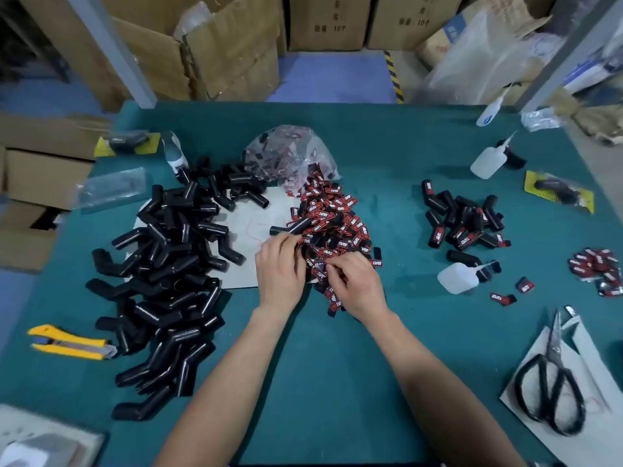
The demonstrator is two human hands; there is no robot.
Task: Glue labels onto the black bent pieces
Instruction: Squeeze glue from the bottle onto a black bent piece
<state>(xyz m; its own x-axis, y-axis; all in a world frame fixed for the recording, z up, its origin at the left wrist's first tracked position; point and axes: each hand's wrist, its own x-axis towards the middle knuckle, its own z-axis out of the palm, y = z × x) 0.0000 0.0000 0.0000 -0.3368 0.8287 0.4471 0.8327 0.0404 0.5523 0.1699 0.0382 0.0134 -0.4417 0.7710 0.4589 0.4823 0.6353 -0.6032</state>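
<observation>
On your worktop [337, 382] stand two heaps of black pieces [161, 281]: one at left past counting, and a labelled pile [465, 220] of roughly a dozen at right. One more piece [290, 227] sits in your left grip [279, 267]. The labels [333, 227] form one uncountable central heap, one small cluster [596, 267] and two strays [502, 298]. Also here: three bottles [485, 163], one scissors [549, 389], one knife [67, 342], two carded packs [559, 193] and one bag [290, 150].

- black bent pieces [161, 264]: glossy angled tubes, heaped loosely on the left;
- labels [333, 224]: red-and-black "TAPER" tags, piled at centre;
- one bent piece [290, 227]: raised at the label pile's left edge;
- labelled pieces [465, 220]: small heap, right
</observation>
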